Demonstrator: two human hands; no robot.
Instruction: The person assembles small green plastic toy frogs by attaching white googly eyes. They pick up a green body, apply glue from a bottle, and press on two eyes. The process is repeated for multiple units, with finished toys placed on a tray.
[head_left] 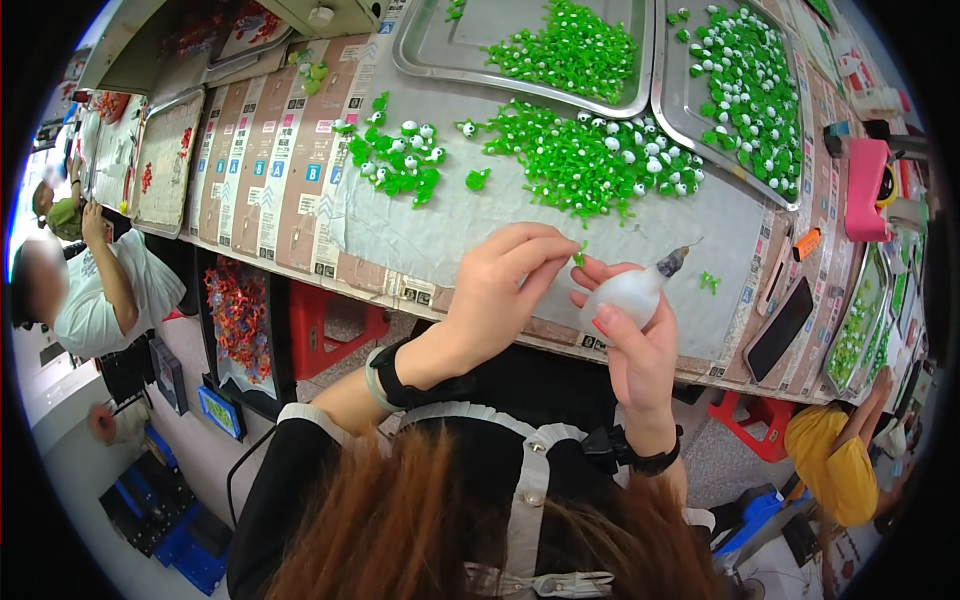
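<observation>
My left hand (510,285) is closed in a pinch, a small green plastic figure piece (580,254) between its fingertips. Close beside it, my right hand (640,345) wraps round a white squeeze bottle (628,297) with a dark, thin needle tip that points up and right, away from the piece. The right fingertips come near the green piece; whether they touch it I cannot tell. Beyond both hands lies a heap of green frog-like figures (570,165) with white eyeballs. A smaller group of them (400,160) lies to the left, and a single green piece (709,282) to the right.
Two metal trays (648,60) of green figures stand at the back. A phone (780,330), an orange cutter (806,244) and a pink holder (865,190) lie at the right. Red stools (325,325) stand below the table edge. Other people sit at far left and right.
</observation>
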